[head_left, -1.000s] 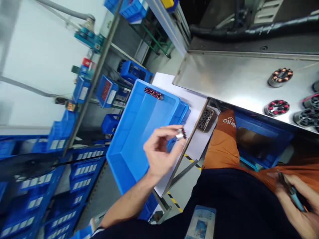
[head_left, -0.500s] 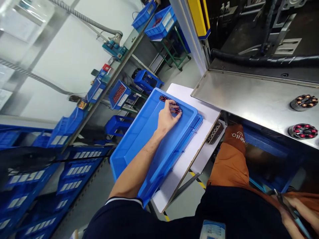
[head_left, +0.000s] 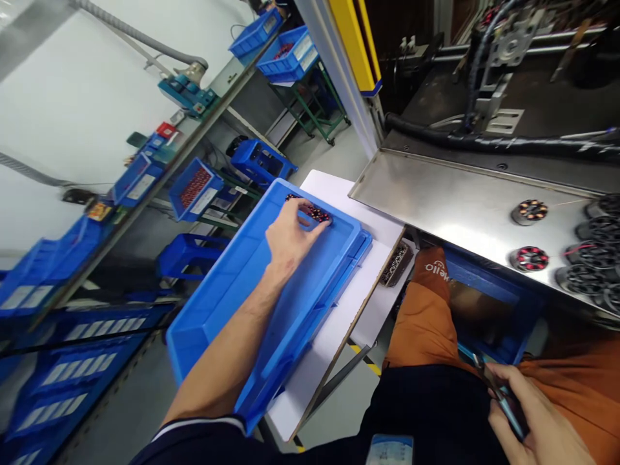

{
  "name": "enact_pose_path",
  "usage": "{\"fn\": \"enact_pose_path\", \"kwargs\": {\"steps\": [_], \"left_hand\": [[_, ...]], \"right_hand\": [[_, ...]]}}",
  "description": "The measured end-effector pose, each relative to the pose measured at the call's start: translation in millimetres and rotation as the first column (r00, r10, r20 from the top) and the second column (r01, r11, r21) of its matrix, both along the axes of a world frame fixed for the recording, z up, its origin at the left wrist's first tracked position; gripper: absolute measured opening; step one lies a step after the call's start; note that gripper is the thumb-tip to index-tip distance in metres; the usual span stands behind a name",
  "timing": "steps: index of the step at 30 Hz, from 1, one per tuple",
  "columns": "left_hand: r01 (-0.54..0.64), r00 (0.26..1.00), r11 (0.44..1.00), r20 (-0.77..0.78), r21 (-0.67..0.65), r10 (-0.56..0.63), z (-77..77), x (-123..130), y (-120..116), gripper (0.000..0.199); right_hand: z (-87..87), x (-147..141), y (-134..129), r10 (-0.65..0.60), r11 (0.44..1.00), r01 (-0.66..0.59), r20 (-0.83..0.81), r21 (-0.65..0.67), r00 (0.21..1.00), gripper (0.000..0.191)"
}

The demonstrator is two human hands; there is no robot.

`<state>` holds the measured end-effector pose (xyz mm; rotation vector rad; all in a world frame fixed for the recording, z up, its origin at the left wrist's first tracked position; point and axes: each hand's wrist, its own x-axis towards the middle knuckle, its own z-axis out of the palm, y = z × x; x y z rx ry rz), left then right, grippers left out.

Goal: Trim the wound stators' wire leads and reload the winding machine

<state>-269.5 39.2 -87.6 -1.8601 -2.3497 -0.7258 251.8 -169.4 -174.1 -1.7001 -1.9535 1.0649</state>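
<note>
My left hand (head_left: 292, 229) reaches into the far end of a blue plastic tray (head_left: 217, 316). Its thumb and fingers curve around a small wound motor stator (head_left: 318, 214), black with red windings. More of these stators sit in a row along the tray's far wall, partly covered by my fingers. Low on the right, above my lap, my right hand (head_left: 537, 413) is closed around pliers (head_left: 508, 408) with light blue handles, their jaws pointing up and away. Two more stators, one with copper windings (head_left: 529, 211) and one with red windings (head_left: 529, 259), stand on the metal shelf.
The metal shelf (head_left: 436, 194) of a machine lies to the right, with several dark stators (head_left: 593, 248) clustered at its right end. A white board (head_left: 310, 387) carries the tray. Below its edge sits a small box of parts (head_left: 396, 263). A blue stool (head_left: 261, 161) and bins stand beyond.
My view has swung right, bringing more of the shelf into sight. My left hand has brought the stator against the row at the tray's far wall. The pliers remain in my right hand.
</note>
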Motion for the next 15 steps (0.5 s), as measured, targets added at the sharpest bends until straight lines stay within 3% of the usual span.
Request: {"fn": "enact_pose_path", "kwargs": {"steps": [2, 5, 8, 12, 13, 15], "left_hand": [[0.070, 0.997, 0.996, -0.030, 0.048, -0.068, 16.8, 9, 2, 0.054], [0.304, 0.952, 0.942, -0.083, 0.144, -0.295, 40.3, 47, 6, 0.039], [0.578, 0.815, 0.785, -0.118, 0.222, -0.567, 57.2, 119, 8, 0.020], [0.848, 0.529, 0.512, -0.189, 0.133, -0.827, 64.7, 222, 16, 0.008], [0.869, 0.495, 0.482, -0.194, 0.112, -0.847, 63.1, 242, 21, 0.009], [0.858, 0.513, 0.503, -0.185, 0.104, -0.838, 56.6, 271, 34, 0.010]], "right_hand": [[11.9, -2, 1, 0.013, 1.000, -0.013, -0.017, 0.018, 1.000, 0.041], [31.1, -9, 0, 0.001, 1.000, -0.001, -0.007, -0.019, 1.000, 0.043], [45.5, -16, 0, -0.015, 0.990, 0.012, -0.025, -0.140, 1.000, 0.048], [57.0, -17, -2, -0.009, 0.971, -0.013, -0.091, -0.238, 0.996, 0.055], [59.2, -15, -4, -0.012, 0.970, -0.013, -0.099, -0.242, 0.995, 0.055], [61.9, -9, -8, -0.027, 0.971, 0.002, -0.099, -0.241, 0.995, 0.055]]}}
